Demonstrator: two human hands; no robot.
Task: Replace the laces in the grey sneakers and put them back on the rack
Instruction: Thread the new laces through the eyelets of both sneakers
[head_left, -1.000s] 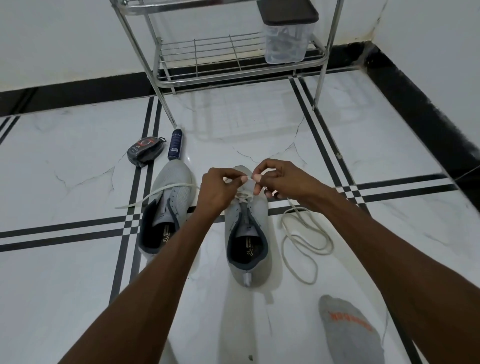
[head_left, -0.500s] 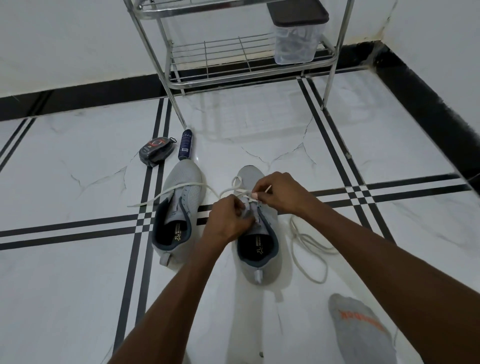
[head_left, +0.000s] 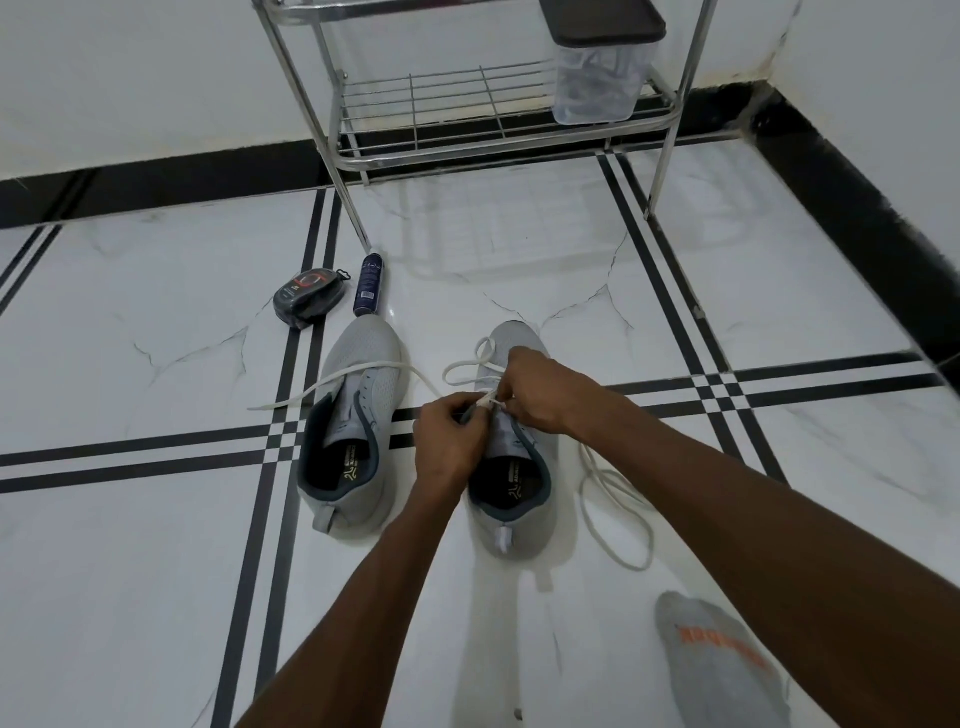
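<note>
Two grey sneakers stand side by side on the tiled floor, toes pointing away from me. The left sneaker (head_left: 358, 415) has no lace in its eyelets. Over the right sneaker (head_left: 514, 493) both hands meet at the eyelets. My left hand (head_left: 452, 441) pinches the white lace (head_left: 467, 369) near its tip, and my right hand (head_left: 540, 389) pinches the same lace just beside it. One end of the lace trails left across the left sneaker; a loop lies on the right sneaker's toe. A second loose lace (head_left: 618, 509) coils on the floor to the right.
A metal rack (head_left: 498, 135) stands at the back against the wall, with a clear lidded box (head_left: 597, 67) on its lower shelf. A dark shoe-polish sponge (head_left: 309, 299) and a dark spray can (head_left: 368, 285) lie left of the rack leg. My grey-socked foot (head_left: 722, 665) rests bottom right.
Both hands dropped from above the toe down to the right sneaker's eyelets. The lace loop now lies on the toe, and the view has shifted slightly.
</note>
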